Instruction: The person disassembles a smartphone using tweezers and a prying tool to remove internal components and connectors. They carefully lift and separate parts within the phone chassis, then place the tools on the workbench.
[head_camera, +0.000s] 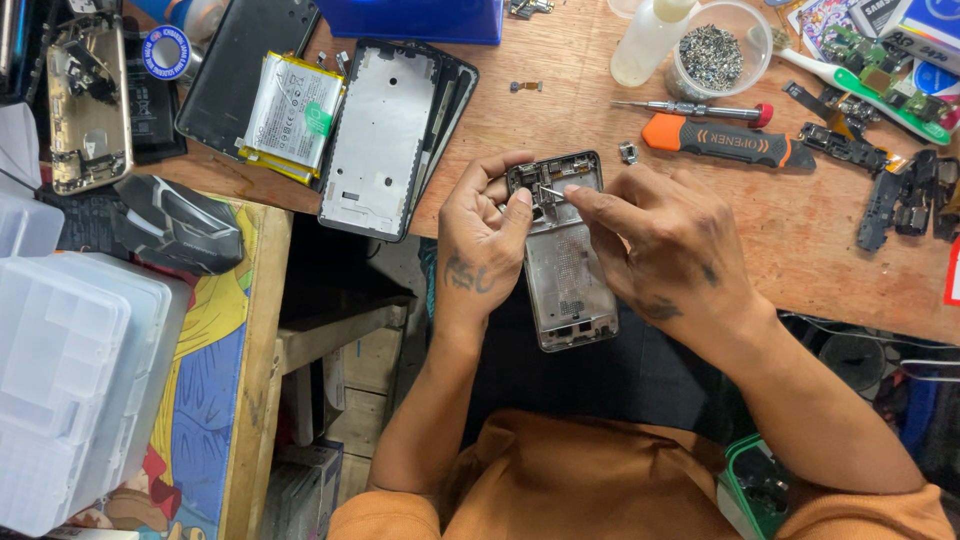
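Note:
An opened phone frame (562, 270), grey metal with its inner parts bare, is held over the front edge of the wooden bench (560, 110). My left hand (480, 240) grips its left side, thumb pressing near the upper part. My right hand (665, 245) pinches a thin metal tool (552, 191) whose tip touches the circuit area at the frame's top.
On the bench lie a silver phone back plate (380, 140), a battery (292, 112), an orange pry tool (725, 143), a small screwdriver (690, 109), a cup of screws (712, 50), a white bottle (650, 38) and loose circuit parts (880, 150). Clear plastic boxes (70, 380) stand on the left.

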